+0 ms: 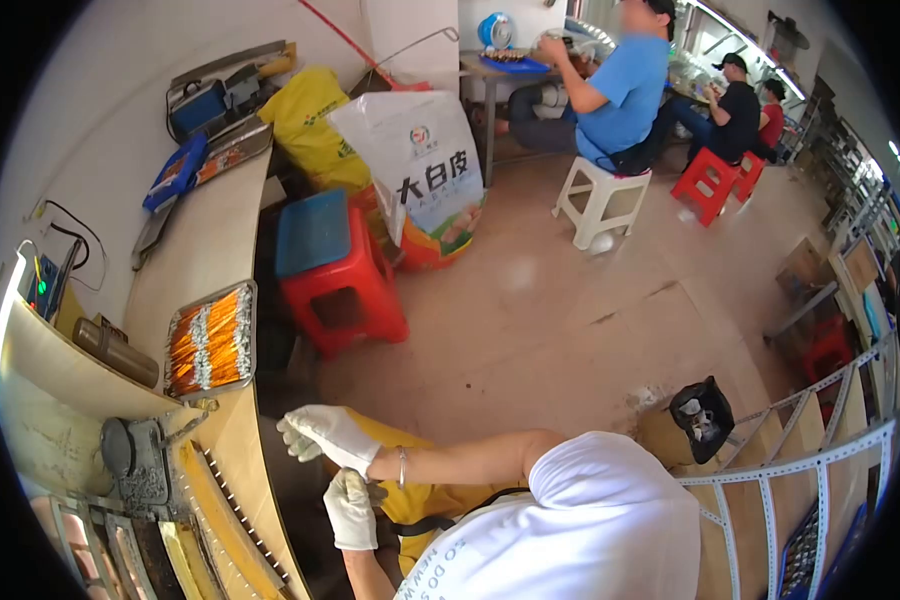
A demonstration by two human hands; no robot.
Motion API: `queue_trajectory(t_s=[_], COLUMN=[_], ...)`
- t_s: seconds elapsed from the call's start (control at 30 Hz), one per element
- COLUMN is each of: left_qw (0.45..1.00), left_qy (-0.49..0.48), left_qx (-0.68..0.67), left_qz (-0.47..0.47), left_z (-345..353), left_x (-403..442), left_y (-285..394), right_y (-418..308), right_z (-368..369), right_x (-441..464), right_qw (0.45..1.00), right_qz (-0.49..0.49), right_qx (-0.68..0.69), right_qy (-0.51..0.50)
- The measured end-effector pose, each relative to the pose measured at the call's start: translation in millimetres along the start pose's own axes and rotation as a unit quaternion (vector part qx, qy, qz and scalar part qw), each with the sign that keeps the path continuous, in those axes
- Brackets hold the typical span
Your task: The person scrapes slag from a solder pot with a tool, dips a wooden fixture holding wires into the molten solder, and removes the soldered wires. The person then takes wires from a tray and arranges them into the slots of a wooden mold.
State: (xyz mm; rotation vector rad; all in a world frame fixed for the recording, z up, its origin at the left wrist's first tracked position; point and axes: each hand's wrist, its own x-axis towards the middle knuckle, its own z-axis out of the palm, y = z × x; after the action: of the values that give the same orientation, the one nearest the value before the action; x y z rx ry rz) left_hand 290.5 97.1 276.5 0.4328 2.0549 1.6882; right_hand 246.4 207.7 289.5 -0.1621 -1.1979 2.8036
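Note:
My right hand [332, 434], in a white glove, is stretched out over my yellow apron [415, 500] near the bench edge. Its fingers are loosely apart, and I see nothing in them. Just below it is my left hand [351, 508], also in a white glove, with its fingers curled beside the right glove. Whether they hold anything, or touch that glove, is hidden. Nearest on the bench is a metal tray [254, 345] full of thin orange and silver pieces, lying in rows. A long yellow bar with a row of pins [232, 515] lies closer to me.
A red stool [345, 300] with a blue top stands by the bench [205, 250]. Behind it are a white sack [410, 150] and a yellow sack [315, 125]. At right are a metal rack [820, 465] and a black-bagged bin [703, 420]. Several people sit working at the back.

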Motion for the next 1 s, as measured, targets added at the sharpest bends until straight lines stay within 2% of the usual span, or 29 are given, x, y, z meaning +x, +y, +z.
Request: queue_trajectory(t_s=[0.07, 0.2, 0.37, 0.4, 0.47, 0.5, 0.53, 0.63, 0.67, 0.7, 0.73, 0.77, 0.83, 0.87, 0.93, 0.97, 1.0], left_qw=[1.000, 1.000, 0.987, 0.989, 0.994, 0.985, 0.985, 0.959, 0.892, 0.972, 0.970, 0.980, 0.991, 0.990, 0.980, 0.959, 0.962], left_qy=[0.003, 0.017, 0.149, 0.129, 0.101, 0.029, -0.028, -0.058, -0.056, -0.005, 0.017, 0.035, 0.077, 0.098, 0.142, 0.156, 0.178], left_qx=[0.000, -0.008, -0.017, -0.062, -0.031, 0.103, 0.140, 0.238, 0.345, 0.223, 0.226, 0.186, 0.106, 0.092, 0.140, 0.233, 0.207], left_qz=[-0.012, -0.025, 0.061, 0.025, 0.031, 0.132, 0.100, 0.146, 0.287, 0.079, 0.091, 0.067, -0.027, -0.033, 0.029, 0.041, 0.011], left_z=[2.1, 10.5, 22.9, 20.0, 25.9, 27.9, 33.4, 35.2, 32.5, 37.3, 30.8, 23.6, 10.4, 5.6, 3.9, 7.8, 10.2], left_x=[-0.5, -8.8, -15.8, -20.5, -23.8, -23.6, -30.5, -30.8, -26.8, -33.1, -32.0, -32.7, -35.2, -36.7, -33.2, -32.6, -30.6], left_y=[2.3, -0.3, -19.9, -12.9, -1.7, -5.2, -3.3, 2.5, -2.3, -1.8, -6.0, 4.3, 18.3, 25.2, 26.7, 28.6, 24.5], right_y=[1.2, 9.6, 12.4, 14.3, 5.3, -11.9, -3.5, -8.4, -1.7, 26.8, 28.8, 2.2, 11.7, 14.8, 25.5, 35.7, 39.1], right_z=[2.2, -1.7, -2.0, -5.6, -1.3, 1.1, -7.0, -9.4, -11.9, -33.5, -35.2, -6.7, -9.4, -9.9, -5.8, -4.8, -3.4], right_x=[3.4, 6.3, 3.8, 4.8, -0.6, -7.1, 4.1, 1.1, 2.4, 16.2, 13.7, 3.4, 8.1, 4.8, 0.0, 0.0, -0.7], right_qw=[0.999, 0.991, 0.961, 0.958, 0.948, 0.947, 0.945, 0.964, 0.973, 0.969, 0.984, 1.000, 0.980, 0.959, 0.912, 0.890, 0.894], right_qz=[0.009, 0.052, 0.109, 0.108, 0.129, 0.122, 0.104, 0.112, 0.101, 0.074, 0.004, 0.017, -0.135, -0.172, -0.229, -0.265, -0.252], right_qx=[0.042, 0.124, 0.254, 0.266, 0.288, 0.294, 0.311, 0.243, 0.207, 0.217, 0.147, 0.006, -0.145, -0.226, -0.338, -0.367, -0.365], right_qy=[0.027, -0.003, 0.018, 0.009, 0.038, 0.035, 0.007, 0.005, -0.021, -0.095, -0.101, 0.021, -0.013, -0.012, -0.034, -0.045, -0.060])
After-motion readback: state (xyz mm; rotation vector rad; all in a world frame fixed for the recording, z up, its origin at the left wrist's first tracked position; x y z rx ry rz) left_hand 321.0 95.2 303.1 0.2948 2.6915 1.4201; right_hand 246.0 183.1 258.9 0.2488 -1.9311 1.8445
